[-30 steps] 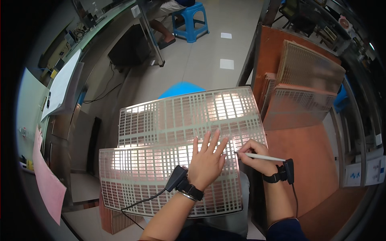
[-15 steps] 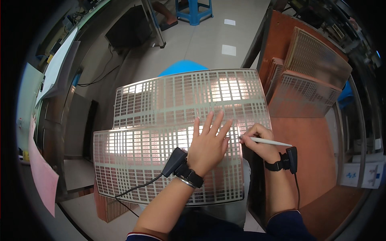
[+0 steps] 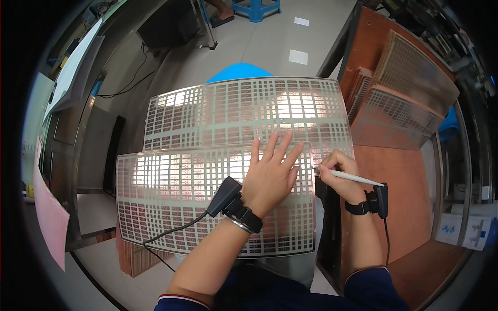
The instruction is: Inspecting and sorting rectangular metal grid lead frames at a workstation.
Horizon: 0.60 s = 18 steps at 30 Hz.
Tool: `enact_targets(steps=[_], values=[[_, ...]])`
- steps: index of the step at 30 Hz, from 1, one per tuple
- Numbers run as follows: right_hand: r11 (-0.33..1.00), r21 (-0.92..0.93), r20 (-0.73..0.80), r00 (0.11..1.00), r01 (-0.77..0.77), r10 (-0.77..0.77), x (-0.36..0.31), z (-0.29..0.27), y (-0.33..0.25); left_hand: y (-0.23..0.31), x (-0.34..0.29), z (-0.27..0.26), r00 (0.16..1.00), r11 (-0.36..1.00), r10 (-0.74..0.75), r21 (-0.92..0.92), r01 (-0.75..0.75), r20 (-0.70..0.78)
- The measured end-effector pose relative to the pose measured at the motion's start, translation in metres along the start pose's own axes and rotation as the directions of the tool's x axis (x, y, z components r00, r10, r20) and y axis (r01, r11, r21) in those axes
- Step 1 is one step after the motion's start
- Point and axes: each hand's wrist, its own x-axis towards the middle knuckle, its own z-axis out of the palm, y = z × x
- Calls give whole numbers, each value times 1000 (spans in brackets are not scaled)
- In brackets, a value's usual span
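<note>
Bright, even overhead light. Strong pinkish-white glare patches on the two shiny metal grid panels [image 3: 228, 155]. Soft shadows only. Centre is sharp; heavy fisheye bending at the edges, black vignette in the corners, and the far grey tiled floor [image 3: 270, 41] is slightly soft.

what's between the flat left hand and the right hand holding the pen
In the head view, only a narrow strip of the near grid panel separates the left hand from the right hand; the white pen tip rests on it.

Brown wooden table [image 3: 410, 171]: stack of perforated metal grid panels [image 3: 410, 98] at far end, small white boxes [image 3: 469, 230] at right edge.
</note>
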Motion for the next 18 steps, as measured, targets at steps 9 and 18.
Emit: enact_targets(steps=[9, 18], values=[[1000, -21, 12, 1000, -18, 18, 0, 0, -5, -1, -1, 0, 1000, 1000, -2, 16, 2, -7], [1000, 12, -2, 1000, -26, 26, -2, 3, -6, 1, -1, 0, 1000, 1000, 3, 8, -3, -10]])
